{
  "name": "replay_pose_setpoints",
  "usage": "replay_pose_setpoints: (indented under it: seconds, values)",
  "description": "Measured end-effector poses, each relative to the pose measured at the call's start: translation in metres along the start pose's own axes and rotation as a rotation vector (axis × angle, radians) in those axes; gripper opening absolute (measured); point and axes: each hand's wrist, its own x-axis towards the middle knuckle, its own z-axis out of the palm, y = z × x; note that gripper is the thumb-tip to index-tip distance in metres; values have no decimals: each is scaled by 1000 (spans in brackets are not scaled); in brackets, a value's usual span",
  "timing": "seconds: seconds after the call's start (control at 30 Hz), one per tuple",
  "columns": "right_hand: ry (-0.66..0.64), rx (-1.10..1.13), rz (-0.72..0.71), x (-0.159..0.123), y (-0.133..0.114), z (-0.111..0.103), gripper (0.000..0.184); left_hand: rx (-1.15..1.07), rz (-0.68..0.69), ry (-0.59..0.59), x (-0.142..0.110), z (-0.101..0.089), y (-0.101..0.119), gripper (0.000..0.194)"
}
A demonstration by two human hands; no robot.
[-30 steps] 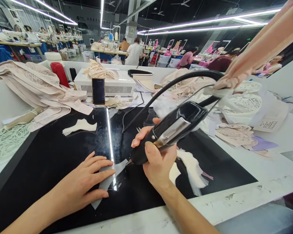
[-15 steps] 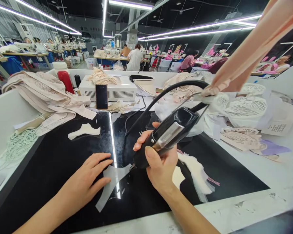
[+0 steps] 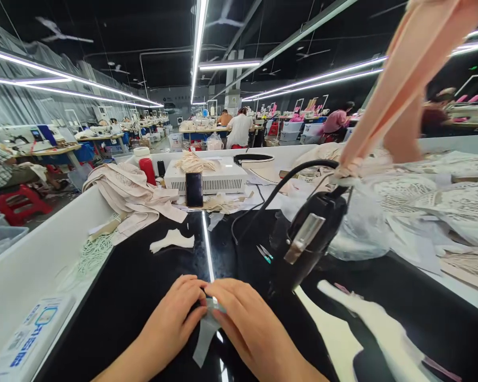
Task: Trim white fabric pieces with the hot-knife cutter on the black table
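Note:
My left hand [image 3: 175,318] and my right hand [image 3: 242,323] meet low in the middle of the black work mat [image 3: 119,297]. Both pinch a thin translucent fabric piece [image 3: 205,334] between their fingertips, and its lower end trails toward me. Just right of my right hand, the black handheld cutting tool [image 3: 306,239] hangs nose down over the mat on its black cable [image 3: 271,196]. Neither hand touches it.
A white control box [image 3: 219,180] with a dark phone [image 3: 194,189] leaning on it stands at the back. Beige fabric pile [image 3: 131,193] lies back left, lace pieces [image 3: 430,196] at right, small scissors [image 3: 265,253] mid-mat. Someone's arm [image 3: 398,85] reaches in upper right. Workers sit at far tables.
My right hand has let go of the cutting tool, which now hangs free, and joined my left hand on the fabric piece. The camera view has tilted upward.

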Motion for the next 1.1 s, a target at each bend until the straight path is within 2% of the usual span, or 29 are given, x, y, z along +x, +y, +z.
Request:
replay_pose_setpoints:
  seconds: [0.1,0.17,0.27,0.4,0.6,0.8,0.93,1.1]
  values:
    - [-195,61,246,10,16,19,16,-113,-41,13,2,-3,1,14]
    - [-270,131,347,16,23,22,10,-176,-112,21,3,-6,1,15]
    - [-293,201,425,21,27,19,9,-284,-212,36,5,-12,-1,15]
    - [-287,316,513,25,27,17,7,-413,-251,60,9,-18,-7,10]
    - [-223,421,556,30,34,28,14,-593,-319,121,13,-19,-15,31]
    - [-186,433,544,30,29,30,11,-700,-358,143,16,-21,-18,39]
    - [-217,391,498,31,24,32,3,-712,-381,149,19,-29,-18,44]
    - [-147,289,487,48,28,48,12,-627,-407,163,24,-43,-23,52]
